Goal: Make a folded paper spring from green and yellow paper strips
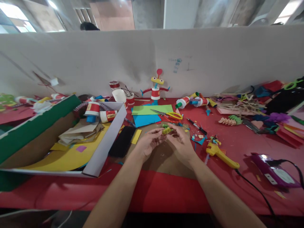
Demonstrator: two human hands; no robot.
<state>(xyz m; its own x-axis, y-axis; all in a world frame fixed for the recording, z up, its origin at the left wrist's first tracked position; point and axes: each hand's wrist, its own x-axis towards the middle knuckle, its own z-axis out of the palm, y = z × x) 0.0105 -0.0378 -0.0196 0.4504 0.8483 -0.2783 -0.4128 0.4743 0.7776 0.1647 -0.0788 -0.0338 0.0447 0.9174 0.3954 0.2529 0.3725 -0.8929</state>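
Between my fingertips, over a brown cardboard sheet, I hold a small yellow-and-dark folded paper spring. My left hand pinches its left end, and the fingers of my right hand close on its right side. A green folded paper spring shows just behind it; whether it is held too is hard to tell. Beyond my hands, yellow-handled scissors lie partly on a light green paper sheet above blue paper. A black pen lies to the right.
Left stands an open box with paper and cup figures; a phone lies beside it. A paper-cup figure stands at the back. Right are a yellow glue gun with a trailing cord and a purple power strip.
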